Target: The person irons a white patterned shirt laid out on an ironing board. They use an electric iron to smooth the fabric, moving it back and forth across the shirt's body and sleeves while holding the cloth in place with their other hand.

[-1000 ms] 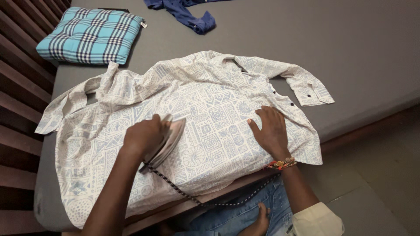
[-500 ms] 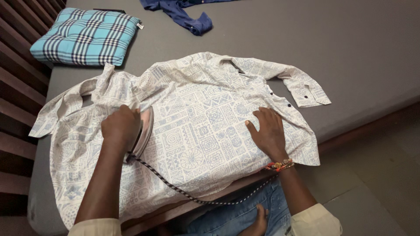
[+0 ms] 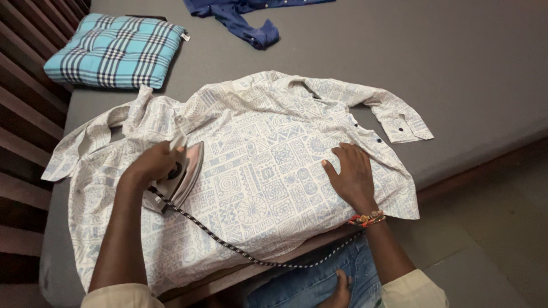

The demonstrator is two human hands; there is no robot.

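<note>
We see a grey mattress (image 3: 445, 74) carrying a patterned white shirt (image 3: 257, 171), spread flat along its near edge; soft and light, it likely creeps unless pinned. Our right hand (image 3: 349, 177) presses on it, fingers splayed, grasping nothing. Our left hand (image 3: 151, 164) is clenched round the handle of the iron (image 3: 181, 178), probably heavy and hot-soled, its braided cord (image 3: 251, 259) trailing over the near edge

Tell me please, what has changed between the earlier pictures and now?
The left hand, gripping the iron throughout, slid it leftwards over the patterned shirt, from near the middle towards the sleeve side, and the braided cord trailed after it. Nothing was taken or released. The right hand stayed flat on the shirt; the checked cushion and blue garment did not move.
</note>
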